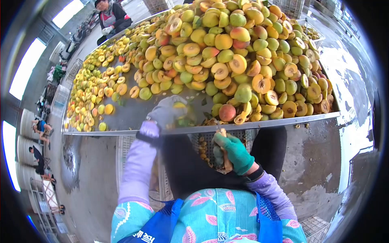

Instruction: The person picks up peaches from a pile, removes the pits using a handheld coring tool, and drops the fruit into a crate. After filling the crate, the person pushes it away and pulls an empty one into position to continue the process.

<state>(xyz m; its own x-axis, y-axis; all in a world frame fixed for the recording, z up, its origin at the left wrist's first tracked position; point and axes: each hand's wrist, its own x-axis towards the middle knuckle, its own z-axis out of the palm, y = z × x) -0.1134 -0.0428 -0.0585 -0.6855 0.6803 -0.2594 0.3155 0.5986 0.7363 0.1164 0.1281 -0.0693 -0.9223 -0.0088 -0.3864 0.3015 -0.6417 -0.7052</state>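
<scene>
My left hand (168, 111), in a grey glove, is over the front of the metal table (133, 111), smeared by motion. A yellow-green fruit (179, 106) shows at its fingers; whether they grip it I cannot tell. Below the table's front rim, my right hand (235, 152) in a green glove is closed around a tool with a wooden handle (227, 163), its working end near the rim. Beyond both hands rises a heap of yellow-fleshed stone fruit (221, 71), whole and halved, some halves with stones inside. A reddish fruit (227, 112) lies near the front edge.
Smaller fruit pieces (87, 101) cover the table's left side. Under the rim, between my knees, a plastic crate (202, 139) holds scraps. Another person (111, 20) sits at the far left corner. Farther left are more people and stacked white containers (26, 152). The floor (312, 162) has wet patches.
</scene>
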